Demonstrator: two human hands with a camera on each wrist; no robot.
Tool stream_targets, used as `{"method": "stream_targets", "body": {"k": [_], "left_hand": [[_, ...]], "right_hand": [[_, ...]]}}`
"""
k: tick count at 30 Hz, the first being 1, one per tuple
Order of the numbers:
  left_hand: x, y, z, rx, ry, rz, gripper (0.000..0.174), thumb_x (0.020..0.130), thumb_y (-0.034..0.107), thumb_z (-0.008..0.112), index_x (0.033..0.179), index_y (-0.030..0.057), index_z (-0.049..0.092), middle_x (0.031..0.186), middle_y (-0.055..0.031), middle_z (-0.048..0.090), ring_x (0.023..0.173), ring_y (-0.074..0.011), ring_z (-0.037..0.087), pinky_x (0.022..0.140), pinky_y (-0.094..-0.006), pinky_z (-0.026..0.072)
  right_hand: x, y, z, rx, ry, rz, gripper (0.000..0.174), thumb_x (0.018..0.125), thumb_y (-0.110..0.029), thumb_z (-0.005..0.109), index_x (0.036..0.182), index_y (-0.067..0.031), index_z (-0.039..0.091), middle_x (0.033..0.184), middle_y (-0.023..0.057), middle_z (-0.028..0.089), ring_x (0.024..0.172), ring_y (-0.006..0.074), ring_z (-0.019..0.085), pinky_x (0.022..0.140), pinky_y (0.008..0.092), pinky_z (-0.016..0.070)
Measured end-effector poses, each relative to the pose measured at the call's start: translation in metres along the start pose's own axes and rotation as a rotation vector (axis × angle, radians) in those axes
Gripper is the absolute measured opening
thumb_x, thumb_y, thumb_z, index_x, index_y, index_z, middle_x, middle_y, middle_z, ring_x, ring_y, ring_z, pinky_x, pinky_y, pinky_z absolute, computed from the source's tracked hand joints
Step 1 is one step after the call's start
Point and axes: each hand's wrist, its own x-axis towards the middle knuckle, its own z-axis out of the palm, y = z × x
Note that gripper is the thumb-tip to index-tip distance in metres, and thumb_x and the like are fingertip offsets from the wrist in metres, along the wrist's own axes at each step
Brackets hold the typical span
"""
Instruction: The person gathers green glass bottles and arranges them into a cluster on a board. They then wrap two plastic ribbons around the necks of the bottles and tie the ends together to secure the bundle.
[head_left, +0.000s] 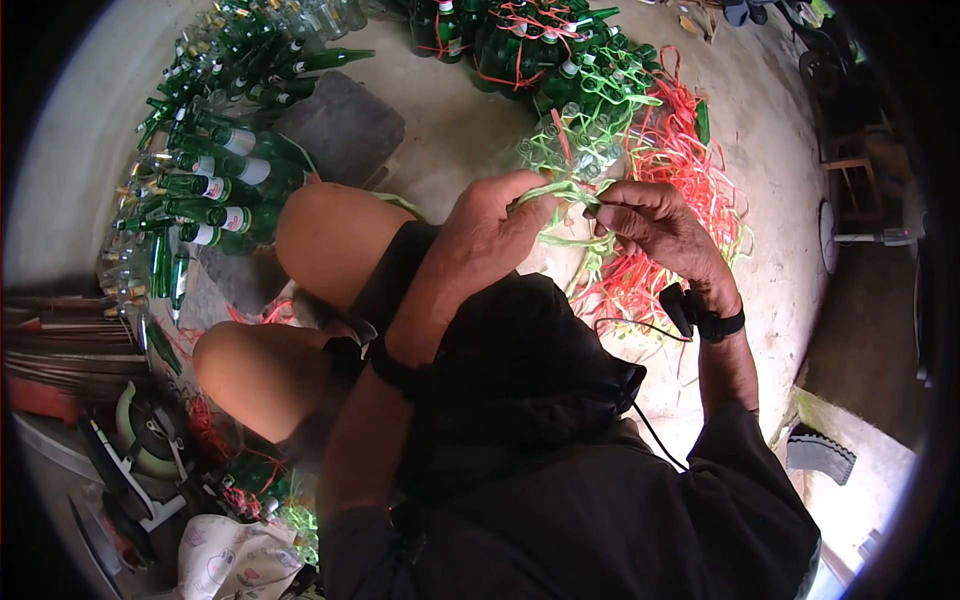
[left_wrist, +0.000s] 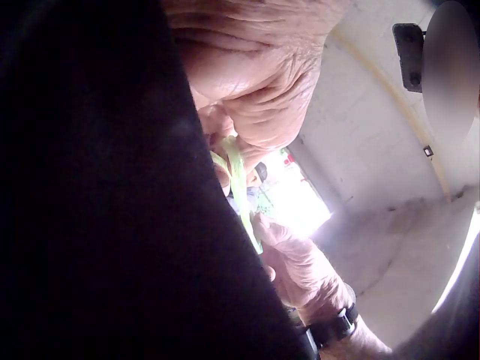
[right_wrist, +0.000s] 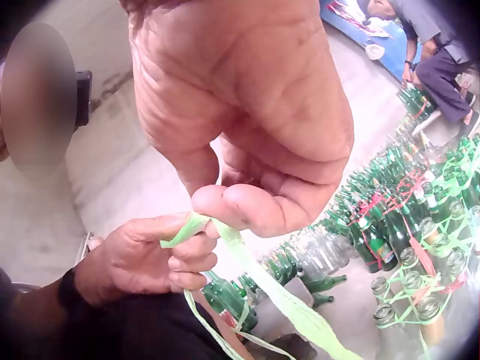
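Note:
Between the two hands runs a light green plastic strip [right_wrist: 289,304], looped and flat like tying tape. The left hand [head_left: 485,235] pinches one part of it above the person's knees. Close beside it, the right hand [head_left: 665,228] pinches another part, thumb against curled fingers. In the right wrist view, both hands' fingertips meet at a fold of the strip, and its long ends hang down. The left wrist view shows the strip stretched from one hand to the other, partly hidden by a dark sleeve-like shape.
A pile of red plastic strips [head_left: 685,150] lies on the floor beyond the right hand. Tied clear bottles [right_wrist: 412,281] stand near it. Green bottles [head_left: 235,180] crowd the left side around a grey stone block [head_left: 345,120]. Another person [right_wrist: 442,64] is bent over bottles farther back.

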Motion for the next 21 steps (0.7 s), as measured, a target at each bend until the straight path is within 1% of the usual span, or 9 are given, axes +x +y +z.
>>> {"method": "stream_targets", "body": {"k": [5, 8, 12, 14, 15, 17, 18, 20, 21], "left_hand": [[-0.002, 0.001, -0.002, 0.013, 0.030, 0.009, 0.025, 0.100, 0.015, 0.059, 0.117, -0.0019, 0.068, 0.081, -0.0052, 0.065, 0.077, -0.0079, 0.054, 0.069, -0.0289, 0.0477], [-0.002, -0.004, -0.001, -0.081, 0.053, 0.031, 0.026, 0.102, 0.018, 0.058, 0.117, -0.0013, 0.068, 0.081, -0.0037, 0.065, 0.078, -0.0077, 0.053, 0.070, -0.0293, 0.0478], [0.001, -0.004, 0.001, -0.066, 0.068, 0.068, 0.026, 0.103, 0.019, 0.058, 0.115, -0.0013, 0.068, 0.081, -0.0046, 0.065, 0.078, -0.0085, 0.054, 0.071, -0.0296, 0.0482], [0.002, -0.001, 0.001, 0.035, 0.071, 0.092, 0.027, 0.103, 0.023, 0.058, 0.113, -0.0002, 0.068, 0.079, -0.0113, 0.065, 0.074, -0.0130, 0.057, 0.070, -0.0320, 0.0485], [0.002, -0.001, 0.003, 0.036, 0.072, 0.091, 0.027, 0.103, 0.023, 0.058, 0.113, -0.0002, 0.068, 0.079, -0.0113, 0.065, 0.074, -0.0130, 0.057, 0.070, -0.0320, 0.0485], [0.003, -0.001, 0.007, 0.083, 0.118, 0.091, 0.026, 0.101, 0.025, 0.059, 0.110, 0.0015, 0.067, 0.079, -0.0202, 0.063, 0.070, -0.0254, 0.062, 0.068, -0.0365, 0.0489], [0.003, -0.002, 0.008, 0.083, 0.118, 0.089, 0.026, 0.101, 0.025, 0.059, 0.110, 0.0015, 0.067, 0.079, -0.0202, 0.063, 0.070, -0.0254, 0.062, 0.068, -0.0365, 0.0489], [0.004, -0.004, 0.009, 0.108, 0.144, 0.156, 0.024, 0.100, 0.025, 0.061, 0.107, 0.0026, 0.067, 0.080, -0.0237, 0.061, 0.071, -0.0370, 0.062, 0.066, -0.0407, 0.0486], [0.003, -0.004, 0.009, 0.107, 0.143, 0.152, 0.024, 0.100, 0.025, 0.061, 0.107, 0.0026, 0.067, 0.080, -0.0237, 0.061, 0.071, -0.0370, 0.062, 0.066, -0.0407, 0.0486]], "right_hand": [[0.001, 0.001, 0.001, -0.016, -0.007, 0.024, 0.024, 0.102, -0.026, 0.065, 0.106, -0.0030, 0.073, 0.079, -0.0043, 0.066, 0.058, 0.0028, 0.048, 0.052, 0.0218, 0.0404], [0.000, 0.001, 0.002, -0.006, -0.022, 0.054, 0.028, 0.102, -0.029, 0.065, 0.108, -0.0029, 0.073, 0.079, -0.0039, 0.066, 0.063, 0.0037, 0.051, 0.057, 0.0224, 0.0424], [0.002, -0.009, 0.008, 0.084, 0.042, 0.000, 0.031, 0.103, -0.033, 0.064, 0.109, -0.0042, 0.073, 0.080, -0.0037, 0.064, 0.072, 0.0053, 0.053, 0.065, 0.0239, 0.0445], [0.004, -0.012, 0.010, 0.133, 0.032, 0.028, 0.031, 0.103, -0.034, 0.064, 0.108, -0.0049, 0.073, 0.080, -0.0037, 0.064, 0.074, 0.0056, 0.053, 0.067, 0.0242, 0.0449], [0.006, -0.012, 0.011, 0.124, 0.027, 0.002, 0.030, 0.103, -0.033, 0.064, 0.108, -0.0052, 0.073, 0.081, -0.0037, 0.065, 0.073, 0.0056, 0.053, 0.067, 0.0239, 0.0446], [0.010, -0.008, 0.013, 0.117, 0.021, -0.024, 0.030, 0.103, -0.033, 0.063, 0.108, -0.0055, 0.073, 0.081, -0.0037, 0.066, 0.072, 0.0056, 0.052, 0.066, 0.0237, 0.0443], [0.012, -0.003, 0.014, 0.106, 0.043, -0.025, 0.029, 0.103, -0.033, 0.063, 0.106, -0.0056, 0.073, 0.083, -0.0031, 0.068, 0.073, 0.0051, 0.054, 0.066, 0.0231, 0.0441], [0.016, 0.000, 0.016, 0.096, 0.064, -0.024, 0.028, 0.103, -0.032, 0.063, 0.105, -0.0057, 0.074, 0.085, -0.0026, 0.070, 0.074, 0.0047, 0.055, 0.065, 0.0226, 0.0439], [0.017, -0.002, 0.017, 0.177, 0.084, -0.031, 0.026, 0.103, -0.029, 0.064, 0.103, -0.0059, 0.074, 0.086, -0.0025, 0.071, 0.074, 0.0041, 0.055, 0.065, 0.0219, 0.0433]]}}
